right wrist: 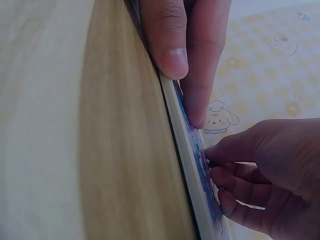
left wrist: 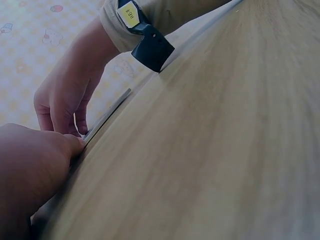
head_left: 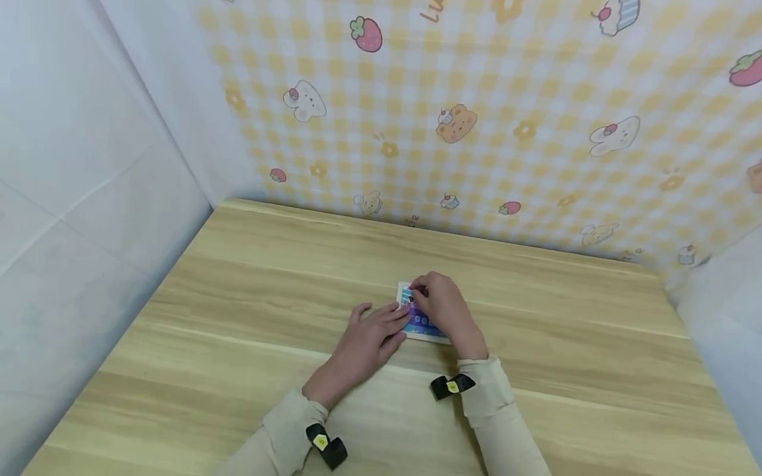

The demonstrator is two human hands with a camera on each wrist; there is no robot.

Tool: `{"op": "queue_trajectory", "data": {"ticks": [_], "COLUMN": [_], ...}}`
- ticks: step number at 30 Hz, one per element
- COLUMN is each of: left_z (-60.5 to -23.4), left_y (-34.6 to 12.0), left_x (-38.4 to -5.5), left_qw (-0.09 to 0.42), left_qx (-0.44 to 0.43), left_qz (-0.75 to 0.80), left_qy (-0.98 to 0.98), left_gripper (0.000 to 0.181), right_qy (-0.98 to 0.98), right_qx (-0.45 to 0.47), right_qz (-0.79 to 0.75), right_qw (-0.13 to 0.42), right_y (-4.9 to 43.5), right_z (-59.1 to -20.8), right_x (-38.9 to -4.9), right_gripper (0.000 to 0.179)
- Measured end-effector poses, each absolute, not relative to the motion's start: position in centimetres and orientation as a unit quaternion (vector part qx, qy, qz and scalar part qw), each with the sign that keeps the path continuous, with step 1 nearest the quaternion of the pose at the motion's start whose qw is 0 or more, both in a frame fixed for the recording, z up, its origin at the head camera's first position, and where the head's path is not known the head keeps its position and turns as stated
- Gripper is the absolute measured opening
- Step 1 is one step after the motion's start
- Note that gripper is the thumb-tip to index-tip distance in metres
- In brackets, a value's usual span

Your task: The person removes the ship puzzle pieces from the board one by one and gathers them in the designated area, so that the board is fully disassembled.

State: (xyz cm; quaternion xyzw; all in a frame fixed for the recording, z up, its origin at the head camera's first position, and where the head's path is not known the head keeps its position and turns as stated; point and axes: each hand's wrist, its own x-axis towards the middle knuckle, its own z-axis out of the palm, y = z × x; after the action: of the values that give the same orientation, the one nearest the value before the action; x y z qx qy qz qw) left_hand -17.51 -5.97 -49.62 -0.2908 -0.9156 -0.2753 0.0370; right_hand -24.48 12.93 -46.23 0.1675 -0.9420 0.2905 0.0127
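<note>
Head view, printed board (head_left: 424, 325) beneath straight-fingered left hand (head_left: 375, 336), curled right hand (head_left: 448, 309), hold unclear

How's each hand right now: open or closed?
Left hand: open, touching the printed board.
Right hand: curled over the printed board; whether holding anything, can't tell.

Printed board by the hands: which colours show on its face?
The printed board is mainly blue and purple, pale-edged; best in the head view.

Left hand (head_left: 369, 336) and right hand (head_left: 445, 303) bare, beige long sleeves (head_left: 506, 426) ending in banded cuffs (left wrist: 112, 30), with an angular black wrist unit (head_left: 335, 454) on each, bearing a yellow label (left wrist: 128, 14) printed in dark characters.
</note>
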Motion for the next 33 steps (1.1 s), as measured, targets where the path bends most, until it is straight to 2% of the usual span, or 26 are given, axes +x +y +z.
{"op": "queue_trajectory", "data": {"ticks": [21,29,33], "left_z": [-48.7,-49.0,-49.3], "left_y": [-6.0,-5.9,-5.9], "left_x": [-17.9,-18.1,-18.2], "left_qw": [0.035,0.023,0.020], "left_qx": [-0.276,-0.276,-0.278], "left_qz": [-0.266,-0.259,-0.253], "left_qy": [-0.923,-0.925,-0.926], "left_gripper": [0.041,0.041,0.041], "right_qy": [-0.941,-0.925,-0.923], "right_qx": [0.158,0.163,0.146], "right_qz": [0.297,0.342,0.355], "right_qw": [0.025,0.006,0.020], "right_y": [12.1,12.7,13.5], "right_z": [-46.1,-46.5,-46.7], "right_x": [-25.2,-25.0,-25.2], "right_gripper": [0.016,0.015,0.013]}}
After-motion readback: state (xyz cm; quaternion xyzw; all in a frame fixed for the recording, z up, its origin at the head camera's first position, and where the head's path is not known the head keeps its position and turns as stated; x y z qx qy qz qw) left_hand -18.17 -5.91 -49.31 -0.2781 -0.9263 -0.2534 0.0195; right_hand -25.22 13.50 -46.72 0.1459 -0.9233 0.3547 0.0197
